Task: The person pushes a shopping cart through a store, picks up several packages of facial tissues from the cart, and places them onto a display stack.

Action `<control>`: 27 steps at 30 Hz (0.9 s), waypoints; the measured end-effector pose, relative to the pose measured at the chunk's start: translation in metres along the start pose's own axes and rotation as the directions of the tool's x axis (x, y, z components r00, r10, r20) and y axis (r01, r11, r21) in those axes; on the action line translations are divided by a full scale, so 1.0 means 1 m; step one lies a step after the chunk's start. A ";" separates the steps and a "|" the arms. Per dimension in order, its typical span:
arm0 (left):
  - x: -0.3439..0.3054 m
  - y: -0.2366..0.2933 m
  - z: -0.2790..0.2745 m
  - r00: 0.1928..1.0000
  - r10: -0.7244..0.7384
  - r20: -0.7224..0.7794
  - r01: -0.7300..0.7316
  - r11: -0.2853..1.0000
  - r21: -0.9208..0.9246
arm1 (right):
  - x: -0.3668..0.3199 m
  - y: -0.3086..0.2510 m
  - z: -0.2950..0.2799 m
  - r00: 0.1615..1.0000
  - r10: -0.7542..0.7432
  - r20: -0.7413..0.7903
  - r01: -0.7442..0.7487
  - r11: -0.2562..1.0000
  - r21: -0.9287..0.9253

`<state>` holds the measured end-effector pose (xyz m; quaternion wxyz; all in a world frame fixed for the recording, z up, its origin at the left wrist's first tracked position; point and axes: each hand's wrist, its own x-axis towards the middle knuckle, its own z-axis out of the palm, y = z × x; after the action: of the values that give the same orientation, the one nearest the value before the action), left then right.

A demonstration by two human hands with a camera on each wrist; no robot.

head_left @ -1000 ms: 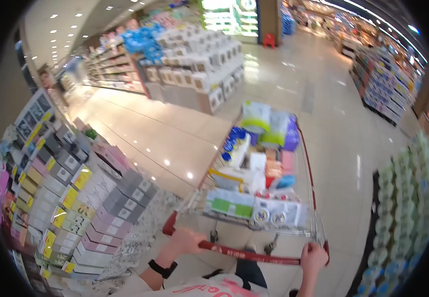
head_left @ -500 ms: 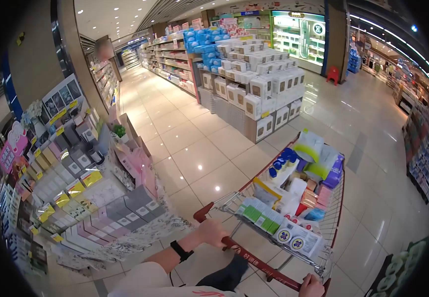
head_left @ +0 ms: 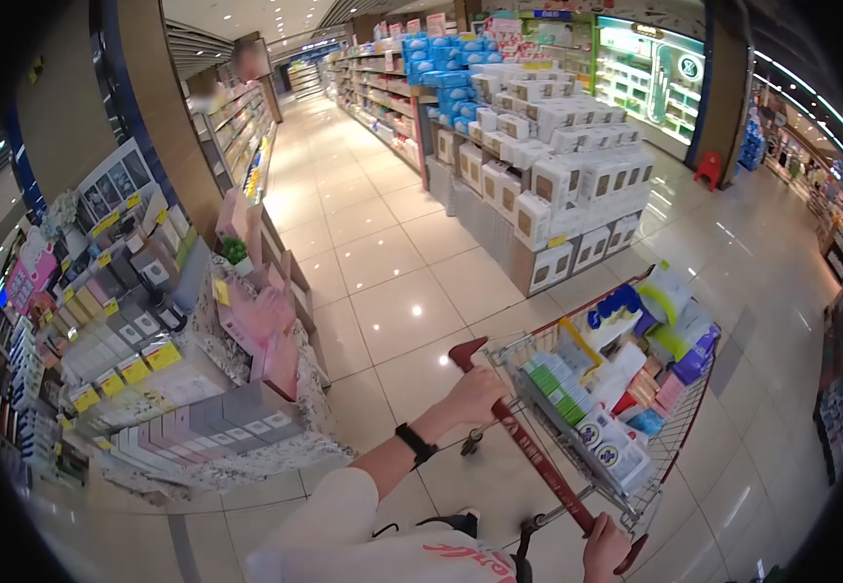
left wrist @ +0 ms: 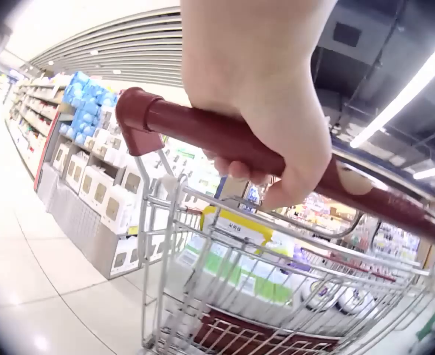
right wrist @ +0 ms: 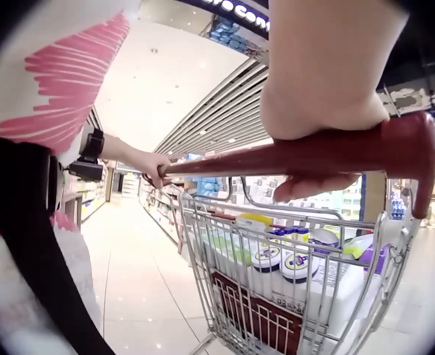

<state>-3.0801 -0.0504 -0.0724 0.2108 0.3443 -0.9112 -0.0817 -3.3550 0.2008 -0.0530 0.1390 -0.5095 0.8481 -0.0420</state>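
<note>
A metal shopping cart with a dark red handle bar stands in front of the person, filled with packages. My left hand grips the bar near its left end; in the left wrist view the fingers of that hand wrap round the bar. Near the right end, my right hand grips the same bar; the right wrist view shows this hand over it with fingertips below. Inside the cart lie green-and-white boxes, a white pack with round labels, a purple pack and blue-capped items.
A display of boxed goods with yellow price tags stands at the left. Ahead is a tall stack of white boxes with blue packs. A tiled aisle runs between shelves, where a blurred face shows. A red stool stands farther right.
The view has swung left, so the aisle and white boxes have come nearer the middle. The cart sits farther right and more slanted in view. Both hands have kept their grip on the bar.
</note>
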 end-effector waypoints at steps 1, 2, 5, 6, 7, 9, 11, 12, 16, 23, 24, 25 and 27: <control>0.013 0.000 0.002 0.998 -0.057 0.001 0.057 0.998 -0.020 | 0.017 0.007 0.006 0.966 -0.164 -0.198 0.176 0.984 0.043; 0.024 -0.007 0.007 0.999 -0.026 -0.036 0.027 0.999 0.021 | 0.034 0.006 0.000 0.963 -0.222 -0.150 0.231 0.972 0.040; 0.058 -0.023 0.022 0.996 -0.077 -0.050 0.082 0.990 0.111 | 0.079 0.003 -0.012 0.952 -0.285 -0.110 0.295 0.951 0.089; 0.068 -0.025 0.029 0.985 -0.168 -0.031 0.171 0.974 0.148 | 0.093 0.000 -0.021 0.950 -0.308 -0.057 0.313 0.937 0.158; 0.080 -0.026 0.035 0.983 -0.177 -0.036 0.181 0.972 0.148 | 0.108 0.000 -0.022 0.940 -0.335 -0.058 0.339 0.938 0.073; 0.099 -0.026 0.046 0.970 -0.229 -0.083 0.243 0.935 0.257 | 0.137 -0.001 -0.033 0.930 -0.360 0.067 0.353 0.930 0.098; 0.111 -0.013 0.049 0.926 -0.369 -0.082 0.378 0.893 0.245 | 0.173 0.010 -0.016 0.894 -0.447 0.023 0.431 0.874 0.225; 0.140 0.006 0.060 0.885 -0.457 -0.092 0.465 0.858 0.217 | 0.205 0.020 -0.022 0.844 -0.514 0.155 0.463 0.843 0.272; 0.176 -0.005 0.109 0.866 -0.497 -0.048 0.464 0.766 0.445 | 0.276 0.012 -0.037 0.584 -0.756 0.296 0.628 0.652 0.425; 0.268 0.069 0.127 0.548 -0.837 -0.011 0.830 0.545 -0.115 | 0.405 0.020 -0.042 0.262 -0.906 0.333 0.620 0.422 0.661; 0.276 0.057 0.132 0.555 -0.832 -0.005 0.823 0.550 -0.138 | 0.442 0.029 -0.030 0.291 -0.917 0.272 0.601 0.397 0.694; 0.281 0.046 0.139 0.559 -0.829 0.002 0.818 0.551 -0.166 | 0.477 0.042 -0.027 0.320 -0.922 0.217 0.583 0.372 0.722; 0.287 0.031 0.143 0.603 -0.796 -0.048 0.779 0.601 -0.176 | 0.540 0.064 -0.065 0.533 -0.790 0.302 0.539 0.592 0.599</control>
<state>-3.3550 -0.2173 -0.0977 0.2310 0.6999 -0.6432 -0.2077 -3.6661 -0.2463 -0.1084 0.4539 -0.7451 0.4695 -0.1356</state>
